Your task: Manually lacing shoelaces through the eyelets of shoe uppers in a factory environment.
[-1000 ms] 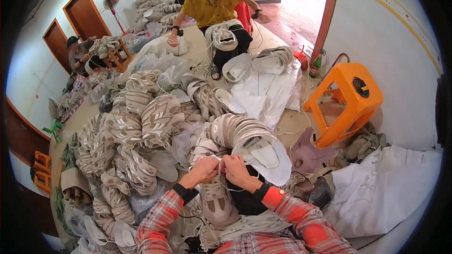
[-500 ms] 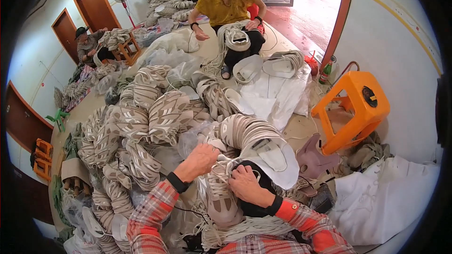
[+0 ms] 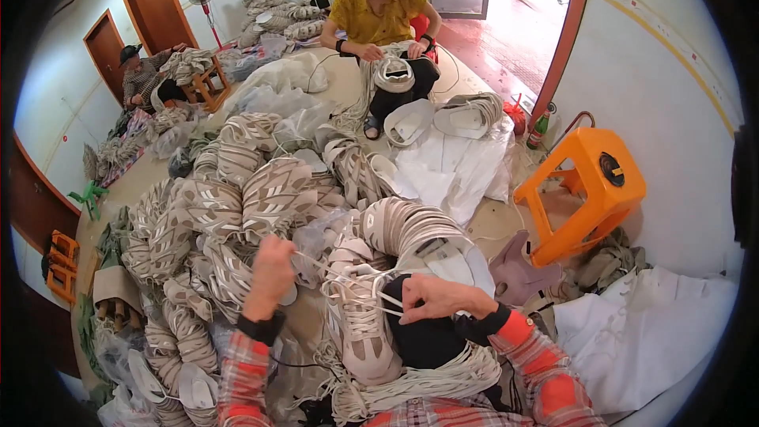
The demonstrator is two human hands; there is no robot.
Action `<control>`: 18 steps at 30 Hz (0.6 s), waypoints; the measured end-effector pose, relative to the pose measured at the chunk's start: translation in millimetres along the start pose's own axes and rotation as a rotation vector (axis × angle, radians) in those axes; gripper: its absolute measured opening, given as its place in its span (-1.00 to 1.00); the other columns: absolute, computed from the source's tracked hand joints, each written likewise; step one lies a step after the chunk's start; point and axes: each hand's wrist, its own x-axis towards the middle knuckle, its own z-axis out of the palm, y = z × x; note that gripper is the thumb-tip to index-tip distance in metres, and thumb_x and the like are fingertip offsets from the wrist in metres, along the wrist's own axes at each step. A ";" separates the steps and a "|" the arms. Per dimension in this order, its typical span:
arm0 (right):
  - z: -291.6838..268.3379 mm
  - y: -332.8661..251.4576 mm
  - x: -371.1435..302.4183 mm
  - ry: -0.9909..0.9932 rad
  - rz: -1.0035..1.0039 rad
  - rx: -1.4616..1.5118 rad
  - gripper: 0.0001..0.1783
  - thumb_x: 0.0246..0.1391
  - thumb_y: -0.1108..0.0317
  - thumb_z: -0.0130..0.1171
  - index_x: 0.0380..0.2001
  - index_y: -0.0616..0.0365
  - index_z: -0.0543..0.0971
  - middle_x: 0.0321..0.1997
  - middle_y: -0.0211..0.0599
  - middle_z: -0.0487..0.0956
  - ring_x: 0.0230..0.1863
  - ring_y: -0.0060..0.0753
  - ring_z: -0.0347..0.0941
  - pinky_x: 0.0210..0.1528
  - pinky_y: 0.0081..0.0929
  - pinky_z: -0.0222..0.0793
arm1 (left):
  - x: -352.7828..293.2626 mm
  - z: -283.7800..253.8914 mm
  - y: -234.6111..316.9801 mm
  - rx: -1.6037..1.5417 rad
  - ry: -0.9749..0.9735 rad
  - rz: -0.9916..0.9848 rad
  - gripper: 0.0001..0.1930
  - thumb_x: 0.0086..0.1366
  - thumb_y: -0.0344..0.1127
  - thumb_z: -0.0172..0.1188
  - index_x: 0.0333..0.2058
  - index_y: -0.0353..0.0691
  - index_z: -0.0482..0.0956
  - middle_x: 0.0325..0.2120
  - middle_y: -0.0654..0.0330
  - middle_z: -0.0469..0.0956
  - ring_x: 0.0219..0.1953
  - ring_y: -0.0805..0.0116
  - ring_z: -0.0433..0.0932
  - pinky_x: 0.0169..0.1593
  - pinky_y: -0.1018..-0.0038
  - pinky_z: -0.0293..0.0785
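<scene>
Laces of off-white cord point(image 3: 443, 379) lie bundled across the person's lap, just below a beige-and-taupe shoe upper point(image 3: 371, 360) with its toe toward the wearer of the camera. The upper rests beside a patch of smooth black fabric point(image 3: 431, 340), and its white criss-crossed lacing point(image 3: 364, 312) runs up the tongue.

The left hand point(image 3: 271, 275) is raised to the left of the upper, blurred, its fingers seemingly pinched on a taut strand. The right hand point(image 3: 447, 296), to the right, pinches a doubled strand between thumb and fingers, over the black fabric.

Drawing the strands evenly to both sides would likely keep the lacing centred; a harder pull on one side could skew the tongue or tip the upper, which neither hand is bracing. Steady, low tension seems better than a jerk, with each strand kept flat and untwisted and clear of the loose bundle.

Just beyond, a curved stack of nested beige uppers point(image 3: 395, 221) stands close to the work, so the right elbow and strand need room. Farther off lies a large heap of striped beige uppers point(image 3: 277, 190), and beyond it sits a co-worker in a mustard-yellow shirt point(image 3: 383, 16).
</scene>
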 end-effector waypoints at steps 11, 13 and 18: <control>10.1 2.2 10.1 0.107 0.088 0.054 -0.77 0.02 0.21 0.10 -0.37 0.15 0.53 -0.54 -0.29 0.47 -0.48 -0.38 0.41 -0.42 -0.43 0.30 | 7.1 -30.4 47.4 -0.029 0.154 0.057 -0.81 -0.09 -0.60 0.00 -0.42 -0.28 0.45 -0.46 0.07 0.36 -0.34 0.10 0.36 -0.27 0.34 0.32; 15.2 -11.4 23.1 0.287 0.259 0.236 -0.72 0.08 0.20 0.03 -0.20 0.13 0.45 -0.62 -0.25 0.48 -0.61 -0.35 0.44 -0.56 -0.40 0.29 | 3.8 -37.2 72.8 -0.112 0.151 0.255 -0.79 -0.09 -0.59 0.08 -0.38 -0.29 0.46 -0.45 0.04 0.38 -0.34 0.07 0.38 -0.31 0.35 0.33; 41.5 22.7 29.3 0.593 -0.261 -0.251 -0.76 0.08 0.20 0.04 -0.24 0.05 0.51 -0.64 -0.19 0.48 -0.67 -0.31 0.42 -0.56 -0.42 0.30 | 29.6 18.6 122.8 -0.486 0.132 0.137 -0.87 -0.06 -0.47 0.16 -0.45 -0.26 0.50 -0.43 0.04 0.43 -0.35 0.04 0.42 -0.31 0.30 0.36</control>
